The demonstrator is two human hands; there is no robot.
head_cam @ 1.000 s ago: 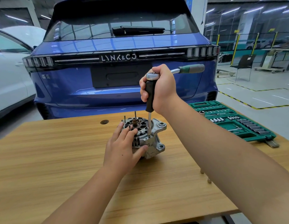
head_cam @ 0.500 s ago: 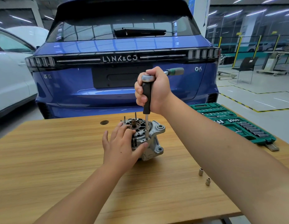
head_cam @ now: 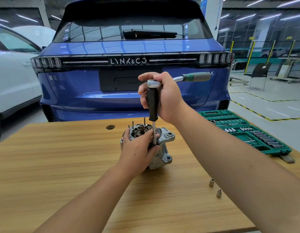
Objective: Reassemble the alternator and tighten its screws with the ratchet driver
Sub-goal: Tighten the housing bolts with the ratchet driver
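Since half a second ago the left hand [head_cam: 137, 151] has closed in from a flat rest on the housing to curl round the lower driver shaft, thumb and fingers steadying the socket end on a screw, while the ratchet handle has swung slightly. Nearest on the wooden table [head_cam: 61, 165] stand two loose sockets [head_cam: 211, 182], well apart from the work. Next, the alternator [head_cam: 160, 148] sits near the table's middle, end face up, four thin studs rising from it; one unit only. One ratchet driver [head_cam: 152, 105] stands nearly upright on it, the right hand [head_cam: 164, 96] wrapped firmly round its black grip just under the ratchet head, the green-and-grey handle projecting to the right. Judgement: the step is tightening a housing screw; keep the shaft square to the screw, press down through the grip, and let the lower hand guide without binding the turn, since a tilted socket could slip off. Farther right lies one open green socket case [head_cam: 270, 148]; beyond, one blue car [head_cam: 78, 91] and one white car [head_cam: 11, 73].
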